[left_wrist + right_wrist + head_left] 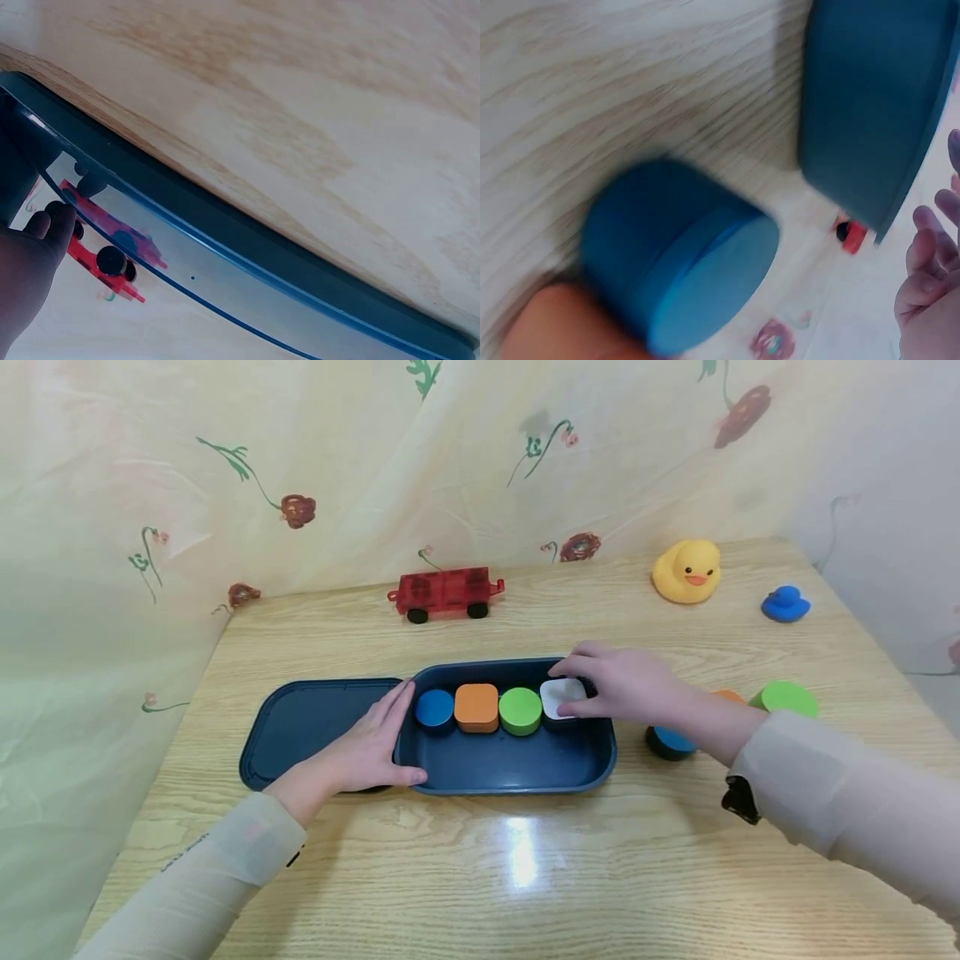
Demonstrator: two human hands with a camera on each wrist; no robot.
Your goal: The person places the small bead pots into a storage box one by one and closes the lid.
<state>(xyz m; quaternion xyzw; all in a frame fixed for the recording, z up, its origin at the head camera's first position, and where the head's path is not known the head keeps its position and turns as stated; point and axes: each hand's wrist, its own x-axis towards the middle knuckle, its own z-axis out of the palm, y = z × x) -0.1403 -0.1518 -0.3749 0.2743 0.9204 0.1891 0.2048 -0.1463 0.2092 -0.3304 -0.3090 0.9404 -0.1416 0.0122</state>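
Two bare hands work at an open, dark blue container on a pale wood-grain worktop (420,885). The person's left hand (363,747) is spread at the container's left end, fingers extended along the rim and thumb resting over the front corner; it grips no block. The right hand (626,685) reaches over the container's right end, thumb and fingers curved around a white-topped block (557,693), holding it in the back right part of the container (487,768).

Three more blocks stand in a row to its left along the back wall: a round green block (520,710), a square orange block (477,706) and a round blue-topped block (434,708).

A shallow dark lid (315,718) lies on the left, its right end partly hidden by the left hand. Outside, beneath the right forearm, are a dark cylinder with a blue top (671,742), an orange piece (729,696) (mostly covered by the arm) and a green disc-topped piece (786,697).

Farther back are a red toy wagon (444,592), a yellow duck (687,575) and, at far right, a small blue duck (785,605). A flower-patterned cloth (420,468) hangs behind.
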